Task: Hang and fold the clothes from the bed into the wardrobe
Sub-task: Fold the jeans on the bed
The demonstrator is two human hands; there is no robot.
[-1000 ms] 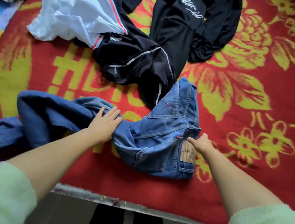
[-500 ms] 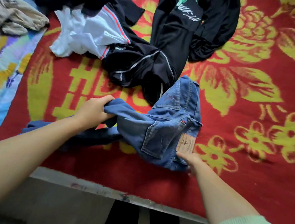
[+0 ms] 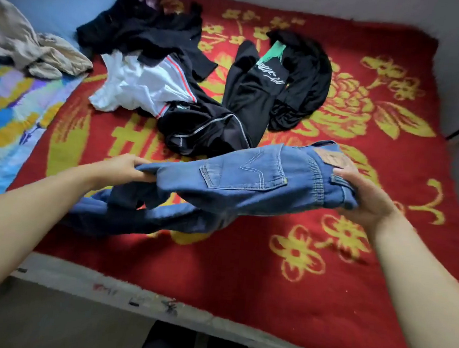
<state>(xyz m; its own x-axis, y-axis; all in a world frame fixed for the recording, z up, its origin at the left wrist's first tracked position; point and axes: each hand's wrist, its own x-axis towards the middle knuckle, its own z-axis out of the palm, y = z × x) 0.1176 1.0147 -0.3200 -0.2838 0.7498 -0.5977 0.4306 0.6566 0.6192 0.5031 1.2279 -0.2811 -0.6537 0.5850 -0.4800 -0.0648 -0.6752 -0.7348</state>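
Left hand (image 3: 124, 168) clenched on blue jeans (image 3: 250, 181), right hand (image 3: 365, 196) gripping their waistband, above red blanket (image 3: 269, 274)

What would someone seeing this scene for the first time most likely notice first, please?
The blue jeans stand out, stretched in the air in the middle between the left hand, gripping the seat end, and the right hand, gripping the waistband. Beneath them the red and yellow flowered blanket covers most of the bed. Behind the jeans, a white shirt lies among black clothes.
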